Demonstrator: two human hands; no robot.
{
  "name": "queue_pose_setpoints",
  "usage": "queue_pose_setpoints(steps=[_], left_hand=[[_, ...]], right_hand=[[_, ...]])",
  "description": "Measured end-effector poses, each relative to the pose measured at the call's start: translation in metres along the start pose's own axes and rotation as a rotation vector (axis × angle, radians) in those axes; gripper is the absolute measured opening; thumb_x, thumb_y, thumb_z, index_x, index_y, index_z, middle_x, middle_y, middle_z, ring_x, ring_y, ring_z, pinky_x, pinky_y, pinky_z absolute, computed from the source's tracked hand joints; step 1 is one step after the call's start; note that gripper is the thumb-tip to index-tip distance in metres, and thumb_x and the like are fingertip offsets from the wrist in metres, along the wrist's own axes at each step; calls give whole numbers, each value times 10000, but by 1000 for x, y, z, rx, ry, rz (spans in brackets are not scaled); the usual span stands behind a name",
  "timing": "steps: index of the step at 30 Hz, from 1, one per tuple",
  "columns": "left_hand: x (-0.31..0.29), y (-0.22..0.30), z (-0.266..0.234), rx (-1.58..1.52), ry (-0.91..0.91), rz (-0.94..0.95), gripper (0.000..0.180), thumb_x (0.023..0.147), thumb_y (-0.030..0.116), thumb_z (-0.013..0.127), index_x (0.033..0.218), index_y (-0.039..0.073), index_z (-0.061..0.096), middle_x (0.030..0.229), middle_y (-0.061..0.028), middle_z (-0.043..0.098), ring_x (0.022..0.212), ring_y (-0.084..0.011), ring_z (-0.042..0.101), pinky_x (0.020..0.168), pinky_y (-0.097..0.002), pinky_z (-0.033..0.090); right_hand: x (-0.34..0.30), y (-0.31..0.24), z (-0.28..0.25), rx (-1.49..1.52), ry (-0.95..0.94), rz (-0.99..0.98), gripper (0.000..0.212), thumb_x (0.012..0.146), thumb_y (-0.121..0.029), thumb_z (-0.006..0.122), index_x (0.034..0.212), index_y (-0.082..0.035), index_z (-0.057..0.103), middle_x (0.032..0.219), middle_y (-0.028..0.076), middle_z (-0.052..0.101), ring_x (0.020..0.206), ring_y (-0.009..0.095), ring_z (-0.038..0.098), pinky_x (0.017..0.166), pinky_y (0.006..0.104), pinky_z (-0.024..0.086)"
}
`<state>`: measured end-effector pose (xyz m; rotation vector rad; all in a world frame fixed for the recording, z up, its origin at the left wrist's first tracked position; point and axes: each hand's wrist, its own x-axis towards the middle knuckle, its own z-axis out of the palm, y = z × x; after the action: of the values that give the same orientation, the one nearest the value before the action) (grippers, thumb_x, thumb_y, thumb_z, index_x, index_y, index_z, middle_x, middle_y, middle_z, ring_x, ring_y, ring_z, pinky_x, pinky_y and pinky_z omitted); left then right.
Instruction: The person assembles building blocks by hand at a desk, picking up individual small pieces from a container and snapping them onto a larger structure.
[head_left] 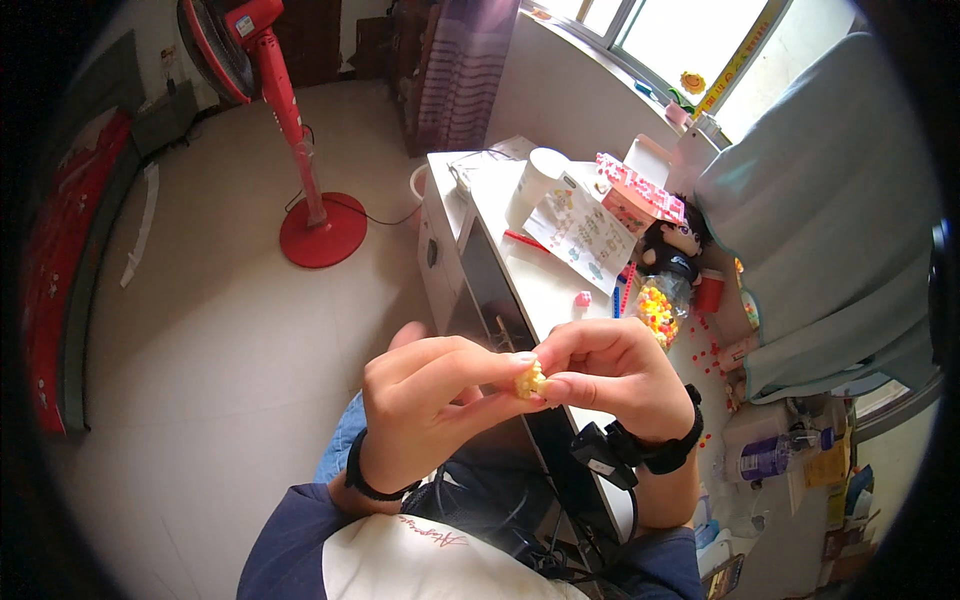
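Note:
Between the fingertips of both hands is a small, bumpy, pale yellow beaded piece [530, 382], held up in front of my chest near the desk's edge. My left hand [425, 390] pinches it from the left with thumb and index finger. From the right, my right hand [612, 372] grips it too, thumb below and fingers above. Fingertips cover part of the piece. Beyond the right hand, a clear container of yellow, orange and red beads [656, 312] lies on the white desk [545, 290]. A small pink bumpy piece [583, 299] rests nearby.
A printed sheet [580, 235], a white tub [545, 172], a pink box [635, 195], a doll [675, 245] and a red cup [709, 290] crowd the desk. Red bits lie scattered at right. A red standing fan [323, 230] is on the floor at left.

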<state>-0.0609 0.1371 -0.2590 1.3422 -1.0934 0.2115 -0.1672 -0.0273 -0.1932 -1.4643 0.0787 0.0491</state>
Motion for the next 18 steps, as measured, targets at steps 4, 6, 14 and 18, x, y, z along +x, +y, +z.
queue_pose_setpoints(steps=[4,6,14,18], left_hand=[[1,0,1,19,-3,-3,275,661,191,846,894,131,711,712,12,683,493,-76,565,495,-239,282],[2,-1,0,43,-14,8,279,661,196,846,897,135,709,692,14,673,499,-82,569,495,-249,277],[2,-3,-1,105,-42,59,282,664,194,836,911,141,709,626,2,630,514,-118,575,485,-283,260],[2,-4,-1,127,-24,83,269,669,191,829,903,132,710,617,-5,625,513,-121,577,484,-282,263]], right_hand=[[2,3,-1,60,4,-20,231,830,-49,711,1027,39,628,911,56,626,866,115,623,779,229,506],[5,5,-1,10,4,-26,223,827,-58,718,1007,38,628,904,52,624,851,109,620,761,223,501],[5,6,5,-93,60,-33,153,831,-68,721,903,18,617,863,24,594,792,68,566,698,191,453],[5,8,10,-169,96,-47,159,832,-75,723,894,10,605,843,8,570,772,50,531,672,181,424]])
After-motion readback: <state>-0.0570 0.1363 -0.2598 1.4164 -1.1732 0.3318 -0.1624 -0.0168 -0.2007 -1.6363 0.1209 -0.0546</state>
